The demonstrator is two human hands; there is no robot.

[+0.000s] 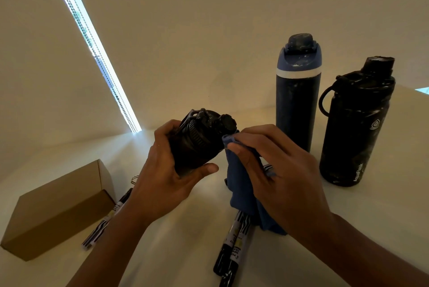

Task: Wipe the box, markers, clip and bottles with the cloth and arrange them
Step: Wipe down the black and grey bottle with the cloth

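My left hand (pixel 162 170) grips a black bottle (pixel 197 140), tilted with its cap pointing away, above the white table (pixel 371 205). My right hand (pixel 274 170) pinches a blue cloth (pixel 241 184) against the bottle's side near the cap; the cloth hangs down to the table. A tall dark bottle with a blue lid (pixel 298 91) and a black bottle with a loop handle (pixel 355 124) stand upright at the right. A brown cardboard box (pixel 55 207) lies at the left with markers (pixel 104 224) beside it. More markers (pixel 232 245) lie below the cloth. A metal clip (pixel 134 179) peeks out behind my left wrist.
A pale wall rises behind the table, with a bright vertical strip of light (pixel 92 50) at the left. The table's far right corner shows beside the handled bottle.
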